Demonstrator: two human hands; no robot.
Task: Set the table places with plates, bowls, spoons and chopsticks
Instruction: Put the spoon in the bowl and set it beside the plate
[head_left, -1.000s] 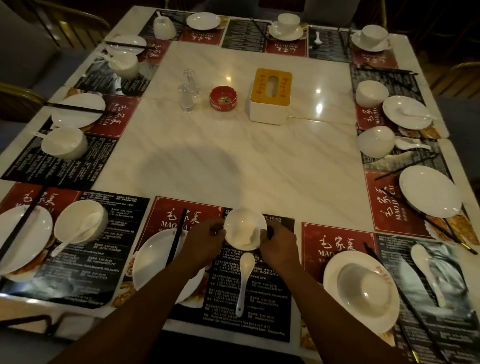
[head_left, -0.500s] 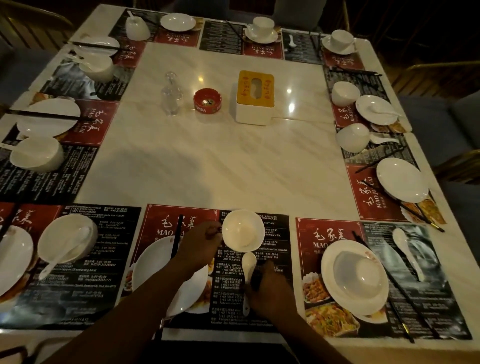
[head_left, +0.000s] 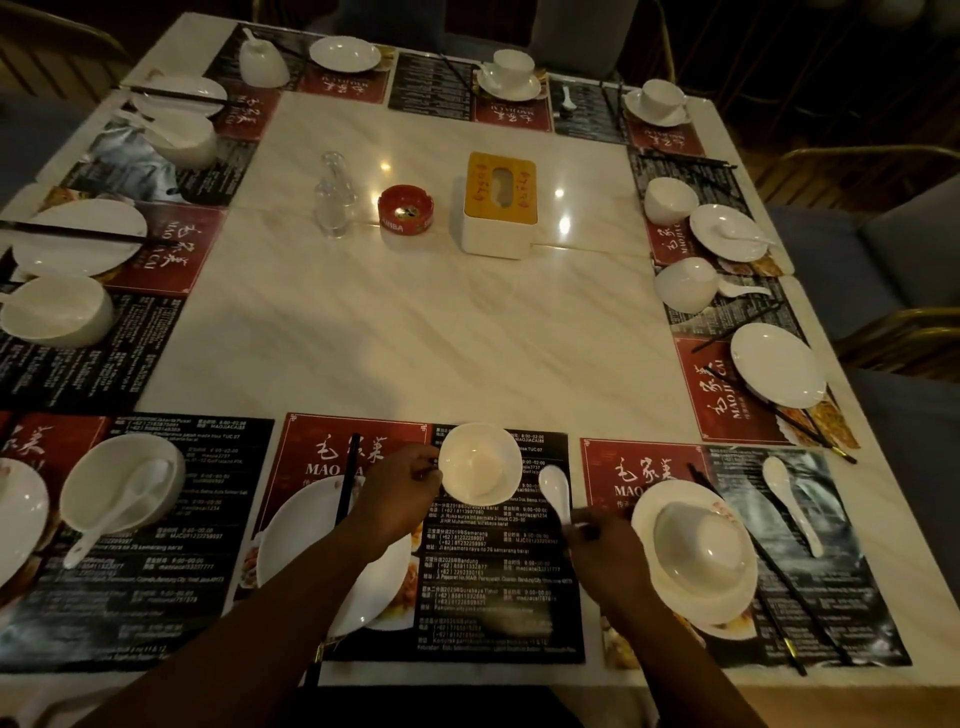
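While our left hand (head_left: 400, 488) grips the left rim of the small white bowl (head_left: 480, 460) at lower centre of the frame, our right hand (head_left: 605, 551) pinches the handle of the white spoon (head_left: 556, 491) just right of it, so both grips are clamped. Bowl and spoon are over the dark placemat (head_left: 498, 571) on the bench (head_left: 415, 322), right of the plate (head_left: 291, 540) crossed by black chopsticks (head_left: 348, 478).

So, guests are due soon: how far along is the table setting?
Side and far places look set. In hand: left hand holds the middle bowl, right hand pinches its spoon. Probably left: the right-hand place, where an upturned bowl sits on its plate.
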